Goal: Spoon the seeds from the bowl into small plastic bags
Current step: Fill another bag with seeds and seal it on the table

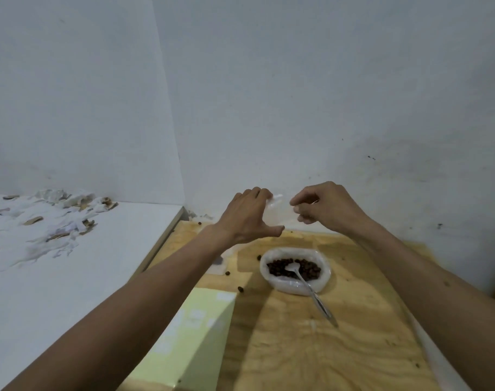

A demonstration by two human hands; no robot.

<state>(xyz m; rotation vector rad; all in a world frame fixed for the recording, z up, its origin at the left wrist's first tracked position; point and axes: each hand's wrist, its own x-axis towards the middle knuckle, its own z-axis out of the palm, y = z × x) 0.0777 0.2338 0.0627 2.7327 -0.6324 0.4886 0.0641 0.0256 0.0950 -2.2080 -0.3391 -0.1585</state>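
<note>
While both hands hold a small clear plastic bag [277,206] up near the wall, left hand [250,218] gripping one edge, right hand [324,207] pinching the other, the step looks like opening the bag. Seeds [294,268] sit in the white bowl [295,286] on the plywood board [311,348], spoon [308,289] resting in them. Next: free the right hand for the spoon and keep the bag's mouth open.

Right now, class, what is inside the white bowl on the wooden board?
Dark brown seeds fill the white bowl, and a metal spoon rests in them, its handle sticking out over the rim. The bowl's bottom is hidden under the seeds.
</note>
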